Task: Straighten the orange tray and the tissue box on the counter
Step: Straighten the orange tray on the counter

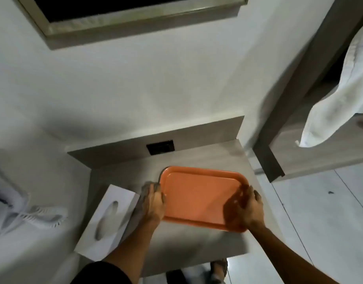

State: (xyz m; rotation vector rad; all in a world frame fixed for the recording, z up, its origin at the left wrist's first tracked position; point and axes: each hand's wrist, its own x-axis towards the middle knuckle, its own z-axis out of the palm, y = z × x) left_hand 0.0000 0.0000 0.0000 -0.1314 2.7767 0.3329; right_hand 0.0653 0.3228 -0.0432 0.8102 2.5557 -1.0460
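Two hands grip the tray (199, 193), one on each short end. Left hand (154, 203) clamps the left rim, thumb hooked over the edge onto the tray's inside, fingers tucked under or along the outside. Right hand (248, 210) holds the right rim near the front right corner, fingers spread across the tray's inner surface, casting a dark shadow on it. Tray is orange, empty, rectangular with rounded corners, lying between the two hands and skewed relative to the counter (197, 156) edges. Whether it is flat on the counter or slightly lifted cannot be told. Tissue box (107, 220) sits just left of the left hand and forearm, white, angled diagonally, its near corner overhanging the counter's left edge. Box and tray are apart, the left hand between them. Behind the tray, a dark socket (160, 147) is set in the counter's low back panel. Further out: white towel (22, 210) at far left, white bedding (340, 95) at upper right, tiled floor (319, 212) at right. Motion blur softens everything.
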